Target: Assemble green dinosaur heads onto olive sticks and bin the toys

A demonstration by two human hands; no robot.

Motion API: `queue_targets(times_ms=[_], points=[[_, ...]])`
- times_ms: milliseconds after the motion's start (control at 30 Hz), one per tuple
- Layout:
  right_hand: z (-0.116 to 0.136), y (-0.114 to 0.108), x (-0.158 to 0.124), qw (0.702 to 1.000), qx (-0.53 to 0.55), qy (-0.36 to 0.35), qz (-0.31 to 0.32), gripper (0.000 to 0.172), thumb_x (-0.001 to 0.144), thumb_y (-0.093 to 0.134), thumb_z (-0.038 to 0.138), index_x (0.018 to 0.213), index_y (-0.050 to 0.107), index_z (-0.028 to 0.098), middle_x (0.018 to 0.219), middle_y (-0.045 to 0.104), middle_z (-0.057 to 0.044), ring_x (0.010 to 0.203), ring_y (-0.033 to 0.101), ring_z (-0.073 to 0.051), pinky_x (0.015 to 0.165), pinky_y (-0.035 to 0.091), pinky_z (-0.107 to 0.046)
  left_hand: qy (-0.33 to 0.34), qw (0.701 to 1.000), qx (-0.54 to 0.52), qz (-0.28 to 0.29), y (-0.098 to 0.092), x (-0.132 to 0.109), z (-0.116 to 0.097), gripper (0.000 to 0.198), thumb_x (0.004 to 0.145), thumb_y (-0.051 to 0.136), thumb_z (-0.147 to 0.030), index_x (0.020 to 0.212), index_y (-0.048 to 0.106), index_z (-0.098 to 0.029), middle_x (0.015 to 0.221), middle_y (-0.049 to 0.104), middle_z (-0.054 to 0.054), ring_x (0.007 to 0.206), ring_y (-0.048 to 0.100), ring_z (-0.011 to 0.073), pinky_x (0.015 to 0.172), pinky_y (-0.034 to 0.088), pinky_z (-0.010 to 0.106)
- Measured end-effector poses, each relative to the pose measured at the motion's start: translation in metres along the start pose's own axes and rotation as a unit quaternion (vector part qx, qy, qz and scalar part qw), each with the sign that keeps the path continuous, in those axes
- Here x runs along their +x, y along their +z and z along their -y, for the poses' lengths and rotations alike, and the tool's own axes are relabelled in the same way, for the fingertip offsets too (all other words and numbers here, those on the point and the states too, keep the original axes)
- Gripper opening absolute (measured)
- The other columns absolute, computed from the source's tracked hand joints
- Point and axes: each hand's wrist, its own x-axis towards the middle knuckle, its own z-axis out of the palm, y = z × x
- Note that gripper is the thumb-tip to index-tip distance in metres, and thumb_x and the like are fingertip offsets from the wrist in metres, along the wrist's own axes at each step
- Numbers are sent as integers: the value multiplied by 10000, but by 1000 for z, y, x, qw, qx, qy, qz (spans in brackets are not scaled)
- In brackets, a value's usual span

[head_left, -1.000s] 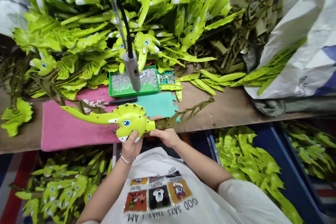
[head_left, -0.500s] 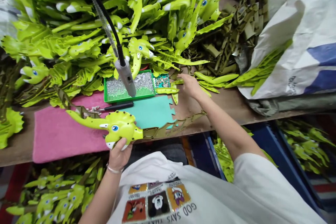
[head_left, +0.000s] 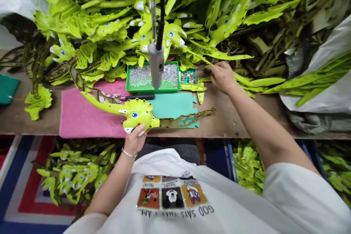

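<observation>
The green plastic dinosaur toy (head_left: 138,114) is sitting gripped in the left hand (head_left: 134,139), its head against the palm, while the right hand (head_left: 222,77), fingers curled, is hovering beside loose green strips (head_left: 259,82).

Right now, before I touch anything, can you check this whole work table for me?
Surface: worn brown wooden bench with a pink towel and a teal foam sheet.
Job's things: lime-green plastic dinosaur with an olive tail strip; green tray of silver studs.
Clutter: big heap of lime-green dinosaur pieces behind the tray.
Hands: left hand grips the dinosaur; right hand reaches beside long lime-green strips.
Cables: black cord beside a metal gooseneck, above a grey cylindrical tool.
Surroundings: white plastic sack, blue crate, striped rug.
</observation>
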Motion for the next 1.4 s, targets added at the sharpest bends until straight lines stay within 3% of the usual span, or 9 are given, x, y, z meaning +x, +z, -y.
queue_targets(times_ms=[100, 267, 433, 533, 633, 700, 867, 1067, 1400], points=[[1, 0, -2, 1000, -19, -13, 17, 485, 892, 383, 150, 1320, 609, 150, 1170, 713, -163, 1100, 535, -320, 904, 423, -485, -8, 1000, -7, 0, 4, 1, 3, 575, 562, 921, -302, 1093, 700, -277, 945, 776, -21, 1002, 737, 244, 934, 614, 425], [7, -5, 14, 998, -35, -34, 46, 356, 869, 429, 155, 1101, 696, 193, 988, 739, -136, 994, 546, -293, 917, 407, -483, -9, 1000, -2, 8, 10, -2, 5, 628, 546, 931, -312, 1128, 698, -273, 974, 783, -2, 1022, 736, 271, 931, 613, 428], [16, -16, 10, 997, 58, -18, 41, 391, 792, 545, 183, 1172, 637, 174, 973, 720, -134, 973, 609, -305, 995, 414, -532, -4, 1000, 3, 2, 13, -4, 2, 657, 529, 933, -307, 1141, 694, -279, 977, 784, -2, 995, 743, 266, 900, 621, 410], [47, -29, -13, 986, 160, 4, 41, 405, 814, 576, 255, 1204, 599, 147, 975, 717, -154, 904, 652, -294, 964, 451, -524, -6, 1000, 0, -2, 17, -4, 1, 655, 528, 924, -312, 1140, 694, -269, 968, 783, 6, 1005, 740, 280, 905, 617, 430], [103, -48, -44, 946, 316, -2, 70, 574, 801, 657, 320, 1340, 515, 186, 1075, 732, -125, 783, 673, -254, 769, 535, -433, -15, 1000, 1, 3, 21, -2, 4, 653, 513, 919, -321, 1125, 697, -261, 965, 783, 14, 1024, 734, 297, 907, 612, 443], [145, -59, -60, 920, 377, -45, 99, 534, 853, 648, 378, 1353, 531, 230, 1178, 723, -104, 807, 688, -237, 756, 552, -403, -15, 1000, 0, 9, 23, -1, 8, 653, 511, 916, -327, 1121, 695, -253, 978, 782, 18, 1034, 731, 298, 908, 609, 434], [209, -53, -76, 929, 330, -140, 90, 577, 931, 594, 413, 1464, 496, 215, 1143, 740, -112, 962, 654, -271, 856, 537, -422, -10, 1000, -9, 20, 26, -2, 13, 647, 507, 920, -338, 1103, 692, -231, 1032, 777, 23, 997, 737, 266, 897, 604, 389], [223, -30, -83, 954, 258, -148, 37, 538, 948, 580, 368, 1451, 518, 190, 1089, 762, -116, 953, 641, -270, 792, 515, -409, -7, 1000, -22, 15, 26, -3, 11, 626, 490, 932, -342, 1056, 702, -208, 988, 779, 22, 944, 737, 232, 900, 592, 373], [243, -34, -88, 969, 169, -181, -4, 473, 992, 460, 232, 1433, 490, 65, 1288, 693, -190, 1075, 689, -251, 853, 538, -384, -19, 998, -65, -13, 34, -13, 28, 526, 519, 935, -251, 995, 728, -172, 1052, 767, 48, 998, 721, 230, 903, 585, 365]])
